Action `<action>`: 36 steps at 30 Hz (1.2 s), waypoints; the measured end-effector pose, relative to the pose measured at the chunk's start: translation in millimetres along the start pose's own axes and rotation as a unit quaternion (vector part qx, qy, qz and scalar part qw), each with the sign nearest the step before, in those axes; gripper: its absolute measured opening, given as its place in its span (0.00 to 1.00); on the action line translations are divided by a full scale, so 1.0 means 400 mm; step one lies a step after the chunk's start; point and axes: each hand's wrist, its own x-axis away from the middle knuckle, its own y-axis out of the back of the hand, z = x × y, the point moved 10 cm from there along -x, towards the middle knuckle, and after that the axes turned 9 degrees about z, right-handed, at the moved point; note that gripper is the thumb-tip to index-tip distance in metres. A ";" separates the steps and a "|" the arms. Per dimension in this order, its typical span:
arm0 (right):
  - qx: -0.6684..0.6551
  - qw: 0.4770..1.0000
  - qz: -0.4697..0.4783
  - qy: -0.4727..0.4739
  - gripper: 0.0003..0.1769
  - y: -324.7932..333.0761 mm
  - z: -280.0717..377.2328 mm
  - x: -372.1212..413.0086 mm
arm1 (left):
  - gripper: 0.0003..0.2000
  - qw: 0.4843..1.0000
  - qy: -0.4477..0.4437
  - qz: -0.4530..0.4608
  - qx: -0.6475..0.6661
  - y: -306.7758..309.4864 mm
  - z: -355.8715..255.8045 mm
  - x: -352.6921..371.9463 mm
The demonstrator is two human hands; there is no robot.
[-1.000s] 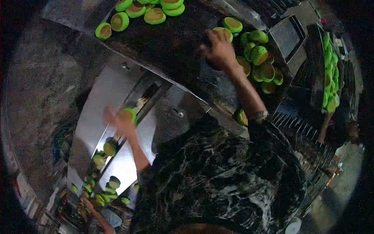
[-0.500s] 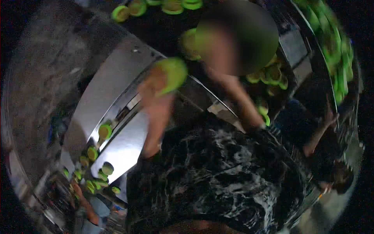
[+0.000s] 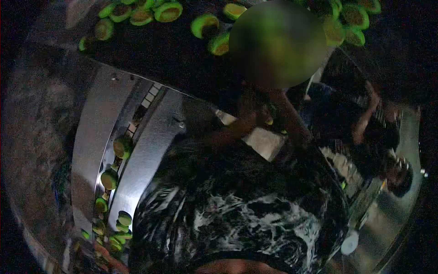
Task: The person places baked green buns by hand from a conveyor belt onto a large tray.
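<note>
My left forearm (image 3: 230, 129) reaches inward and my right forearm (image 3: 294, 116) reaches up beside it. They come close together below a round blurred patch that covers my fingers, so what either hand holds is hidden. Round pieces with bright green rims and brown hollow middles lie on the dark surface beyond. The nearest are one piece (image 3: 220, 44) at the patch's left edge and another piece (image 3: 205, 26) further left. More such pieces (image 3: 354, 17) cluster on the right side.
A metal channel (image 3: 93, 137) runs down the left, with pale blocks (image 3: 150, 96) and several green-rimmed pieces (image 3: 109, 179) along it. A person's hand (image 3: 109, 258) is at the lower left. Another person's arm (image 3: 362, 121) is at the right. A pale block (image 3: 264, 144) lies near my waist.
My left hand, which held a green-rimmed round piece over the channel's end, has moved right towards my right hand. The view has turned, showing more pieces on the dark surface.
</note>
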 end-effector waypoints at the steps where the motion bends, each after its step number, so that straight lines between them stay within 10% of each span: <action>1: -0.075 0.992 0.097 0.015 0.23 -0.009 -0.023 -0.047 | 0.22 0.999 -0.016 -0.018 0.025 -0.019 -0.048 -0.010; 7: -0.154 0.980 0.001 0.126 0.23 0.097 0.081 -0.042 | 0.20 0.975 -0.134 -0.109 0.138 0.042 -0.125 -0.028; 11: -0.248 0.952 -0.089 0.154 0.23 0.150 0.134 -0.025 | 0.20 0.940 -0.239 -0.120 0.211 0.361 0.196 -0.017; 12: -0.104 0.951 -0.110 0.271 0.21 0.061 0.166 -0.054 | 0.19 0.927 -0.273 -0.120 0.227 0.368 0.188 -0.019; 13: -0.112 0.948 -0.114 0.274 0.21 0.029 0.200 -0.103 | 0.19 0.937 -0.156 -0.259 0.172 0.333 0.458 0.025; 14: -0.094 0.914 -0.115 0.378 0.19 -0.011 0.313 -0.126 | 0.21 0.980 -0.011 -0.194 0.046 0.349 0.494 -0.005; 15: -0.068 0.871 -0.112 0.473 0.18 -0.054 0.403 -0.142 | 0.25 0.997 0.012 -0.058 -0.042 0.278 0.552 -0.020; 18: -0.173 0.886 -0.013 0.431 0.18 -0.271 0.335 -0.383 | 0.25 0.985 -0.024 -0.072 -0.158 0.187 0.492 0.000; 21: 0.211 0.911 -0.021 0.354 0.19 -0.462 0.319 -0.447 | 0.22 0.979 -0.001 -0.102 -0.176 0.231 0.640 -0.051; 22: -0.131 0.904 -0.014 0.406 0.20 -0.345 0.294 -0.435 | 0.20 0.974 -0.009 -0.160 -0.159 0.231 0.635 -0.126; 23: -0.459 0.791 0.004 0.405 0.22 -0.249 0.239 -0.417 | 0.18 0.975 -0.050 -0.180 -0.117 0.273 0.459 -0.221; 24: -0.127 0.920 -0.138 0.344 0.24 -0.143 0.247 -0.367 | 0.18 0.978 -0.089 -0.153 -0.111 0.231 0.389 -0.332; 25: 0.226 0.908 -0.260 0.239 0.27 -0.054 0.249 -0.336 | 0.20 0.990 -0.068 -0.121 -0.034 0.206 0.290 -0.447; 30: 0.311 0.886 -0.209 0.275 0.33 -0.028 0.108 -0.395 | 0.30 0.958 -0.183 -0.015 -0.221 -0.047 0.063 -0.691; 33: 0.200 0.897 -0.206 0.336 0.32 0.022 0.096 -0.365 | 0.33 0.983 -0.002 0.182 0.014 -0.095 0.176 -0.663; 36: 0.031 0.918 -0.223 0.328 0.34 0.036 0.118 -0.341 | 0.35 0.859 0.092 -0.035 0.503 0.033 0.332 -0.494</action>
